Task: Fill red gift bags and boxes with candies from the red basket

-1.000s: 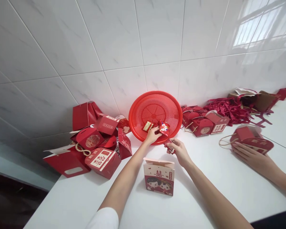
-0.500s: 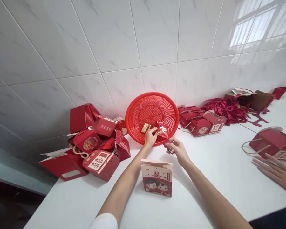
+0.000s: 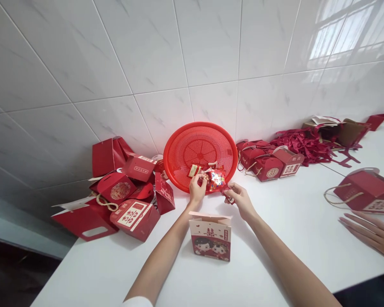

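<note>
A red mesh basket [image 3: 192,140] leans against the tiled wall with several wrapped sweets in its lower part. Inside its rim, my left hand [image 3: 197,188] is closed in a pinch, partly hiding what lies between the fingertips. A gold packet [image 3: 193,171] lies just behind those fingers, and a shiny red packet with coloured print [image 3: 216,180] lies to their right. At the basket's front right edge, my right hand [image 3: 240,199] grips a small dark red packet [image 3: 229,196]. Nearer me, between my forearms, an open-topped paper box [image 3: 210,241] with two cartoon figures stands upright.
Red gift boxes [image 3: 136,219] are heaped at the left. More red boxes [image 3: 269,167] and a pile of dark pink ribbons [image 3: 302,145] sit along the wall at right. Another person's hand [image 3: 371,232] rests beside a rope-handled red box [image 3: 365,192] on the white table [image 3: 294,221].
My left hand has drawn back slightly, its fingers now pinched together. The basket has shifted a little left and the printed red packet is turned differently. My right hand still holds the dark red packet.
</note>
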Tool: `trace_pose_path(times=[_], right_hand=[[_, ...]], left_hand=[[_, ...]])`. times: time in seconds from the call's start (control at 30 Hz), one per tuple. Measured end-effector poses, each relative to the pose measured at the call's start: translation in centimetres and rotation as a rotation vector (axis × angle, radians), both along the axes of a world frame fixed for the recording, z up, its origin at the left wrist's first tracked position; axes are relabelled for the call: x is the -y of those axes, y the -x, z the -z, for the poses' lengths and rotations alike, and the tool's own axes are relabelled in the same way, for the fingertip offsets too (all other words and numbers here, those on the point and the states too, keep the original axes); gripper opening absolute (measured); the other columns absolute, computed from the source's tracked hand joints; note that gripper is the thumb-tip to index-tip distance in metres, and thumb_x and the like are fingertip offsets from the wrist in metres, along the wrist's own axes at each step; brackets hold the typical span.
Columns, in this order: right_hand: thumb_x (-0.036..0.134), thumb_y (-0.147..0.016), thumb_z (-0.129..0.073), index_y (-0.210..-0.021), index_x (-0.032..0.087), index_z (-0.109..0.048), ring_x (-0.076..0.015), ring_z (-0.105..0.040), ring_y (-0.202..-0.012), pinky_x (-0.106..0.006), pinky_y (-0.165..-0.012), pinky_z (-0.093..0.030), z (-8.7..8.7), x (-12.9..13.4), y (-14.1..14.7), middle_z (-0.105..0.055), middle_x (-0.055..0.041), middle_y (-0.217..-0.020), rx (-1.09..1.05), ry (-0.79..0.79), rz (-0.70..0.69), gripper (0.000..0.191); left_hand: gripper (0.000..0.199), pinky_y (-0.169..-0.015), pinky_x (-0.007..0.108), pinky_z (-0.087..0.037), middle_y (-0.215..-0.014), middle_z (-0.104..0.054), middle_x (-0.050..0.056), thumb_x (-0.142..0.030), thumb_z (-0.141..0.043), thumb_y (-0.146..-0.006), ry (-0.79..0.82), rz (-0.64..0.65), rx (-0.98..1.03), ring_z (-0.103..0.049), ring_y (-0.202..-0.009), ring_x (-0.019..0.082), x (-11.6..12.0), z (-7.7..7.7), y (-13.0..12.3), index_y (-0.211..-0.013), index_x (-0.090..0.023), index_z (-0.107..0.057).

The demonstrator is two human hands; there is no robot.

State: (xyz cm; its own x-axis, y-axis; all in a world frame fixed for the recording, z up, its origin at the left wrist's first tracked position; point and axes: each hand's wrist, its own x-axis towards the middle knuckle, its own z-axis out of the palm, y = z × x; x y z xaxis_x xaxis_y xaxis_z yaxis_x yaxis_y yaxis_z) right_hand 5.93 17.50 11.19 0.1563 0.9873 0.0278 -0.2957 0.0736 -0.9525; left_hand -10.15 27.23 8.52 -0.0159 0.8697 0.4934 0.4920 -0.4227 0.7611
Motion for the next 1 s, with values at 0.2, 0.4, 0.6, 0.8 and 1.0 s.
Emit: trace_pose_path(times=[0.2, 0.4, 0.6, 0.8, 1.0], right_hand=[[0.034, -0.059, -0.075, -0.069, 0.020, -0.060, -0.0123, -0.050, -0.050, -0.025, -0.048, -0.033, 0.3, -0.3, 0.0, -0.061, 0.0025, -0.059, 0.002, 0.007, 0.024, 0.023], [0.035, -0.059, -0.073, -0.068, 0.020, -0.059, -0.0114, -0.048, -0.047, -0.025, -0.047, -0.029, 0.2, -0.2, 0.0, -0.060, 0.0032, -0.056, 0.023, 0.023, 0.009, 0.023], [0.035, -0.058, -0.073, -0.067, 0.020, -0.058, -0.0109, -0.046, -0.047, -0.025, -0.048, -0.029, 0.3, -0.3, 0.0, -0.057, 0.0047, -0.053, 0.018, 0.017, 0.004, 0.023], [0.037, -0.059, -0.071, -0.070, 0.020, -0.058, -0.0113, -0.047, -0.048, -0.025, -0.049, -0.031, 0.4, -0.3, -0.1, -0.060, 0.0034, -0.057, 0.087, 0.047, 0.010, 0.025], [0.038, -0.060, -0.070, -0.072, 0.020, -0.058, -0.0115, -0.048, -0.049, -0.026, -0.050, -0.033, 0.5, -0.3, -0.2, -0.060, 0.0032, -0.058, 0.102, 0.034, 0.011, 0.025]], left_hand=[[0.008, -0.098, 0.039, -0.047, -0.108, -0.068, 0.012, -0.023, -0.054, -0.090, -0.033, -0.066, 0.071, -0.063, -0.107, 0.024, 0.2, 0.6, 0.3, -0.096, -0.020, -0.058], [0.025, -0.105, 0.036, -0.046, -0.129, -0.062, 0.013, -0.024, -0.053, -0.091, -0.060, 0.029, 0.110, -0.060, -0.120, 0.023, 0.6, 0.8, 0.5, -0.115, -0.020, -0.055], [0.040, -0.107, 0.036, -0.044, -0.134, -0.060, 0.011, -0.022, -0.057, -0.088, -0.050, 0.042, 0.087, -0.056, -0.127, 0.024, 1.2, 0.8, 0.5, -0.128, -0.021, -0.051], [0.038, -0.100, 0.041, -0.050, -0.122, -0.067, 0.012, -0.021, -0.063, -0.084, -0.088, 0.088, 0.174, -0.065, -0.112, 0.025, 1.2, 1.3, 0.2, -0.122, -0.018, -0.056], [0.040, -0.094, 0.039, -0.053, -0.114, -0.069, 0.012, -0.032, -0.062, -0.086, -0.076, 0.182, 0.280, -0.068, -0.102, 0.023, 1.2, 1.4, 0.1, -0.123, -0.018, -0.057]])
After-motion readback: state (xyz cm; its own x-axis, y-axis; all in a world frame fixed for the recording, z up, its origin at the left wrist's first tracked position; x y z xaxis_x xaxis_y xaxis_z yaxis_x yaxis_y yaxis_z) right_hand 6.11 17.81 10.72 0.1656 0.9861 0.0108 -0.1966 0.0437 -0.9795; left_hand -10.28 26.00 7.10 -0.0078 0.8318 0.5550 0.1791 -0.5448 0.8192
